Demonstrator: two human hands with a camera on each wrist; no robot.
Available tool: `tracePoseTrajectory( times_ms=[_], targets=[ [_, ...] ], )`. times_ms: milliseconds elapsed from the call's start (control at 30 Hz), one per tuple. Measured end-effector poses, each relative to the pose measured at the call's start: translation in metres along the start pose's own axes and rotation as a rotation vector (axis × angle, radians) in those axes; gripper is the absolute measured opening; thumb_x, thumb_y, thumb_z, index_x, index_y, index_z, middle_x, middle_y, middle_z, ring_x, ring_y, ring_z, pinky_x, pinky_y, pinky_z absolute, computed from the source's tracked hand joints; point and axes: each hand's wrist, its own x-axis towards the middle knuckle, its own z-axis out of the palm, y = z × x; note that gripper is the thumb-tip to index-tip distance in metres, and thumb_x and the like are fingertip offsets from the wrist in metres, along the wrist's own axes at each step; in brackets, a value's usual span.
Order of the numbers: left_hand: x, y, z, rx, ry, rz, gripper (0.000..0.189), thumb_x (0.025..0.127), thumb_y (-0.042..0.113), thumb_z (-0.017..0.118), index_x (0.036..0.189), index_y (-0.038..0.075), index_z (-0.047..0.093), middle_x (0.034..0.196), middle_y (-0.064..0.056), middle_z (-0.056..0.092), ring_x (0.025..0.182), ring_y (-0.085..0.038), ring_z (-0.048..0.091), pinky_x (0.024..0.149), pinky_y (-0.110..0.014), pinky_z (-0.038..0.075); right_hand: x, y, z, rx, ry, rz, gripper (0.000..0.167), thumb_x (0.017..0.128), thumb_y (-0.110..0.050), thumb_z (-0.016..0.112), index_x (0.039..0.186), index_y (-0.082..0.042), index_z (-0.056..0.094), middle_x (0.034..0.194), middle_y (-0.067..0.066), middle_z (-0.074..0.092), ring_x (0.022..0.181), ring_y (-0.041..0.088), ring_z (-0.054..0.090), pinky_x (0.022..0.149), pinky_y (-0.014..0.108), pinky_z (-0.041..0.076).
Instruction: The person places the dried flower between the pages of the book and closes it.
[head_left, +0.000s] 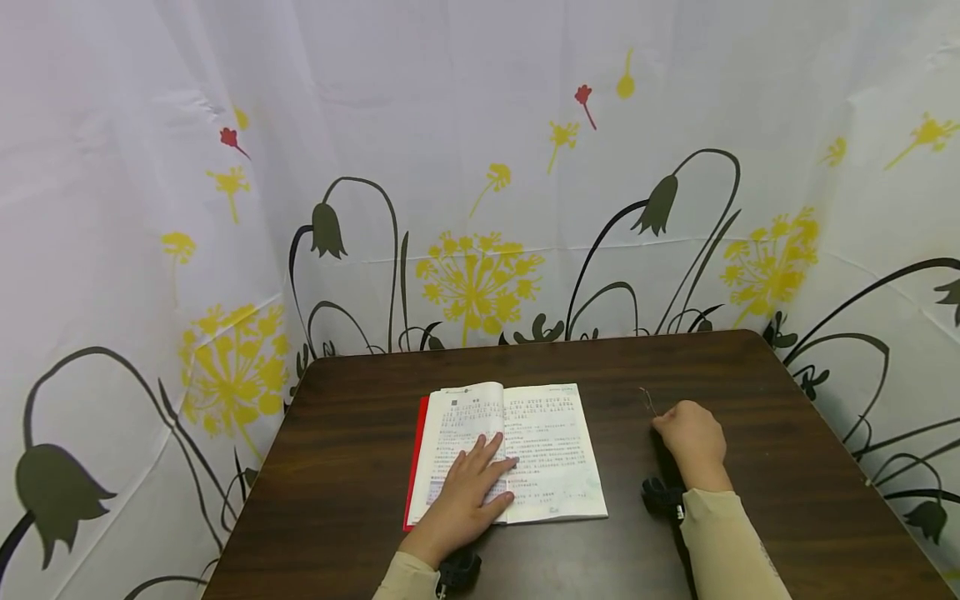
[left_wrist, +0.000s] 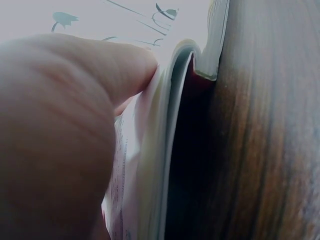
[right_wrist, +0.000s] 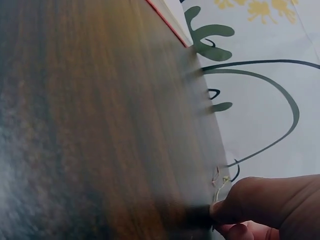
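An open book [head_left: 551, 450] with printed pages and a red cover edge lies on the dark wooden table [head_left: 345, 467]. My left hand [head_left: 468, 498] rests spread over its left page, fingertips reaching across the central fold. In the left wrist view the thumb [left_wrist: 127, 67] presses on the book's curved pages [left_wrist: 162, 145] near the spine. To the right of the book, my right hand [head_left: 693, 440] pinches a thin, wire-like piece [right_wrist: 218, 189] between thumb and fingers. Its loose end sticks out forward, with a small yellowish bit on it; the rest is hidden in the fingers.
A white curtain [head_left: 450, 108] printed with yellow and dark green flowers hangs behind the table and along both sides. Black wrist straps [head_left: 662, 498] sit on both forearms, below beige sleeves [head_left: 723, 542]. The table's far edge runs just in front of the curtain.
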Motion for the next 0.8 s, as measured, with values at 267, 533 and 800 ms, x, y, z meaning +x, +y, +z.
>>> tracePoseTrajectory(
  times_ms=[267, 533, 800],
  targets=[
    [-0.002, 0.002, -0.002, -0.013, -0.002, 0.002, 0.053, 0.106, 0.042, 0.067, 0.157, 0.026, 0.06, 0.182, 0.001, 0.027, 0.171, -0.034, 0.018, 0.134, -0.07, 0.014, -0.009, -0.013, -0.013, 0.016, 0.033, -0.021, 0.028, 0.099, -0.031, 0.068, 0.08, -0.014, 0.078, 0.081, 0.009, 0.073, 0.066, 0.026, 0.062, 0.054, 0.041, 0.049],
    [-0.002, 0.003, -0.001, -0.01, 0.0, -0.007, 0.053, 0.106, 0.041, 0.068, 0.157, 0.026, 0.06, 0.182, 0.001, 0.028, 0.171, -0.034, 0.018, 0.134, -0.069, 0.014, -0.029, -0.059, -0.014, 0.204, 0.052, -0.161, 0.02, 0.096, -0.032, 0.069, 0.091, -0.013, 0.076, 0.088, 0.005, 0.073, 0.072, 0.022, 0.059, 0.063, 0.033, 0.045],
    [0.0, 0.0, 0.001, -0.008, 0.0, -0.011, 0.053, 0.106, 0.042, 0.068, 0.157, 0.028, 0.06, 0.183, 0.003, 0.027, 0.172, -0.033, 0.018, 0.135, -0.069, 0.014, -0.049, -0.104, 0.019, 0.419, -0.05, -0.215, 0.014, 0.094, -0.022, 0.074, 0.087, -0.01, 0.076, 0.07, -0.003, 0.062, 0.064, 0.016, 0.051, 0.057, 0.029, 0.039]
  ],
)
